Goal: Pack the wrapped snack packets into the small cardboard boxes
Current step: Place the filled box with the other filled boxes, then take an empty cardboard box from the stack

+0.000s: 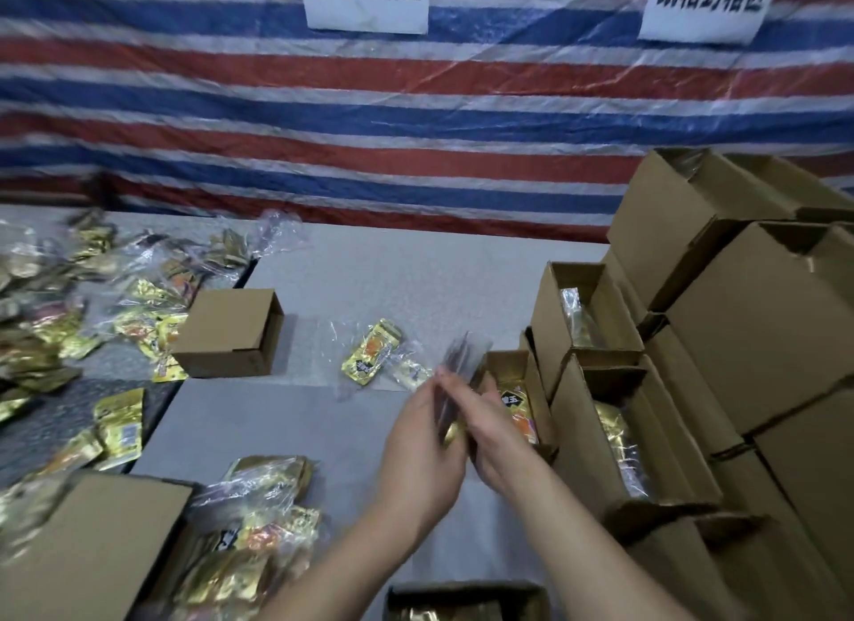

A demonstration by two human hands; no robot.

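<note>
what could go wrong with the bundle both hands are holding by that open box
1. Both hands, left and right, hold the clear-wrapped bundle upright beside the small open box, which already holds a packet; a tight fit could crumple the wrap.
2. The box stands against the stacked cartons; a hard push might shift them.
3. The loose packet on the table lies near the left hand and could be swept aside.

A single wide-angle view is taken from head height, directed forward and downward across a grey table (pixel 393 269). The hands are seen close below the lens, with forearms entering at the bottom edge. A striped tarpaulin (pixel 323 112) is faced beyond the table's far edge.
</note>
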